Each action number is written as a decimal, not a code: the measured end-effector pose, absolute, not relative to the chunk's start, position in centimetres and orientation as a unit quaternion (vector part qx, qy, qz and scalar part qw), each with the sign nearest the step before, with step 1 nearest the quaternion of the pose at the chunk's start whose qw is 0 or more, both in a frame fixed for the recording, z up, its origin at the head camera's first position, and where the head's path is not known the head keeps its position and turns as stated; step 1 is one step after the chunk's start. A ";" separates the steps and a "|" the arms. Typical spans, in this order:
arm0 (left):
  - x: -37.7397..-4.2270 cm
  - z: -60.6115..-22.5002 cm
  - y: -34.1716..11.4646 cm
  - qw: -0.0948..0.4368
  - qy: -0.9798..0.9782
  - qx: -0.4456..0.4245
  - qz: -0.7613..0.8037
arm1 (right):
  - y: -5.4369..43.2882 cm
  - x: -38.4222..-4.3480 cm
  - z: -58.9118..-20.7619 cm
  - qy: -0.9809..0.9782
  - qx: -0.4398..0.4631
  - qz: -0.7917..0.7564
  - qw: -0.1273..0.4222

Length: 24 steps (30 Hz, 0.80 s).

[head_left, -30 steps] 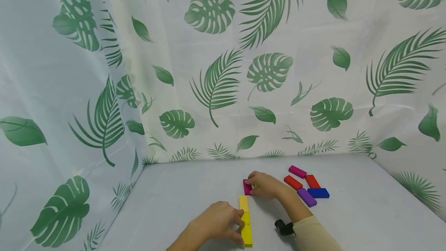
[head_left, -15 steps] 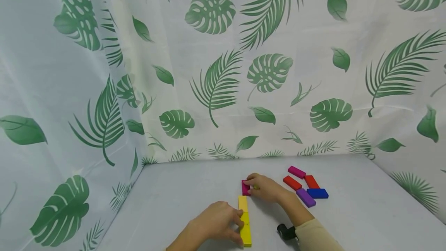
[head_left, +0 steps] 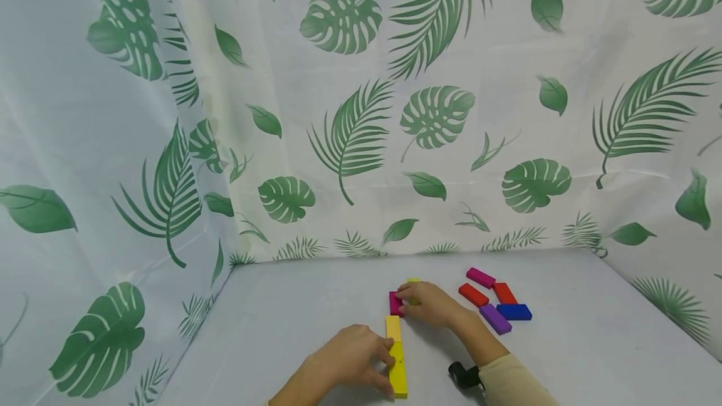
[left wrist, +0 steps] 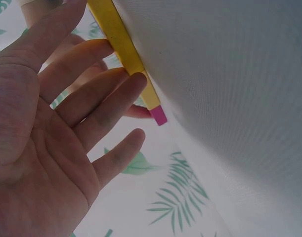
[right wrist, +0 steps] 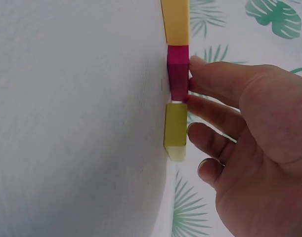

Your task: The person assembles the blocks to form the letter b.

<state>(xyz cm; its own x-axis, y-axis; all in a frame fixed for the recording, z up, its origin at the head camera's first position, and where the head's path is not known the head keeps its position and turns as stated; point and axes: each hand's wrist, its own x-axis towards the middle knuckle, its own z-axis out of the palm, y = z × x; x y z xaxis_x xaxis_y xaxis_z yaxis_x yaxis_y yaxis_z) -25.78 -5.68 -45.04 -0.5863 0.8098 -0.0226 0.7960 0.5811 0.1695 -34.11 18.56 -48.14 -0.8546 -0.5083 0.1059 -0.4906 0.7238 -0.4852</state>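
In the head view, two yellow blocks (head_left: 397, 371) lie end to end in a row. My left hand (head_left: 354, 357) is beside them, its fingertips touching their left side; the left wrist view shows the fingers fairly straight, the little finger apart. Beyond the row's far end, my right hand (head_left: 430, 303) pinches a magenta block (head_left: 394, 303) between thumb and fingers. In the right wrist view that magenta block (right wrist: 178, 74) meets the yellow row's end (right wrist: 176, 22). A yellow-green block (right wrist: 176, 126) stands just past it, near my curled outer fingers, mostly hidden by the hand in the head view.
To the right lie loose blocks: magenta (head_left: 481, 277), two red, one of them nearer (head_left: 473, 295), blue (head_left: 514, 312) and purple (head_left: 496, 319). A black device (head_left: 464, 376) sits at my right wrist. A leaf-patterned curtain (head_left: 361, 143) encloses the white table (head_left: 293, 306).
My right hand has shifted the magenta block slightly left, towards line with the yellow row. More of the yellow-green block shows behind the hand. My left hand stays put.
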 end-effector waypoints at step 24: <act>-25.7 -45.3 -5.7 0.028 0.884 0.464 0.057 | 18.0 -33.7 -48.0 0.923 -0.292 -0.250 -0.002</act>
